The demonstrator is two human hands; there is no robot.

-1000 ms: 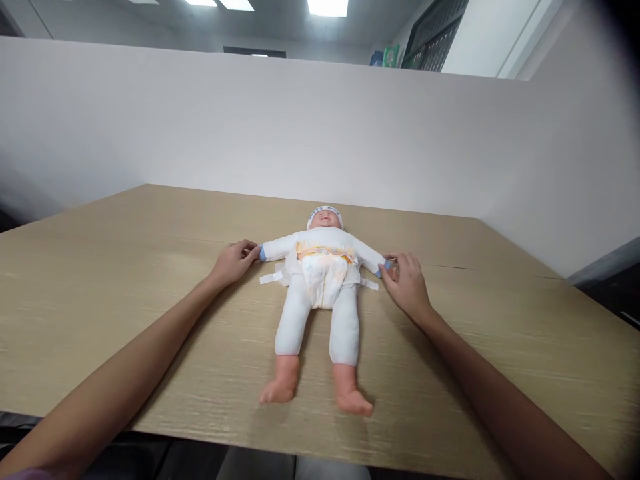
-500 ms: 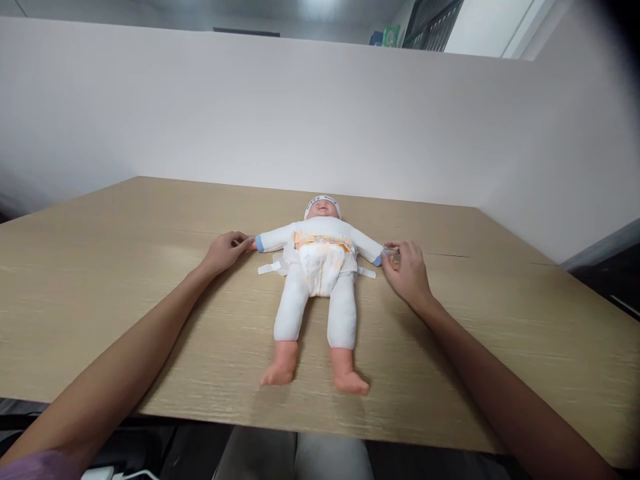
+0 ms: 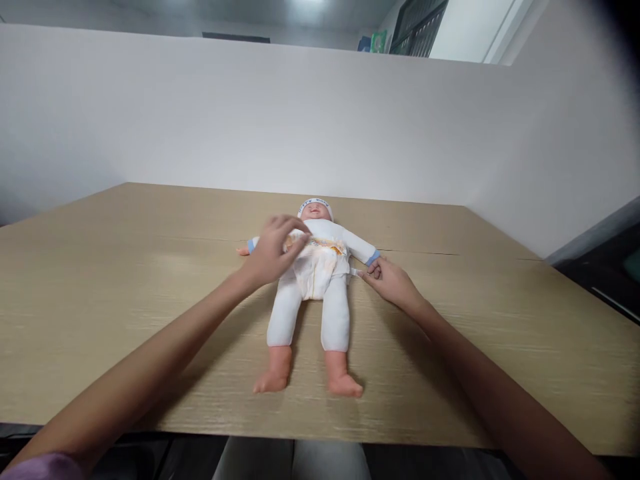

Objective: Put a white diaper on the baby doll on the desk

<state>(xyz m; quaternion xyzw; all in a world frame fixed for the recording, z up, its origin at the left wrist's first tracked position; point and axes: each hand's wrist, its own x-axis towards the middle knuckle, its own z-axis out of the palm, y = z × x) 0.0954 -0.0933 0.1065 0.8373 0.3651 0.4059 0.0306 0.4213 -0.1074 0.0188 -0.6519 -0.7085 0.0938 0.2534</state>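
A baby doll [image 3: 310, 313] in a white suit and cap lies on its back on the wooden table [image 3: 125, 293], feet toward me. A white diaper [image 3: 320, 267] with a yellow band covers its belly. My left hand [image 3: 273, 250] hovers over the doll's chest and the diaper's top edge, fingers curled, slightly blurred. My right hand [image 3: 387, 280] rests on the table beside the doll's hip and pinches the diaper's white side tab [image 3: 356, 272].
White partition walls [image 3: 250, 120] stand behind and to the right of the table. The table's near edge runs just above my lap. A dark surface [image 3: 610, 280] lies beyond the right partition.
My left hand left the doll's hand and moved right over its chest. My right hand slid from the doll's other hand down to the diaper's side tab.
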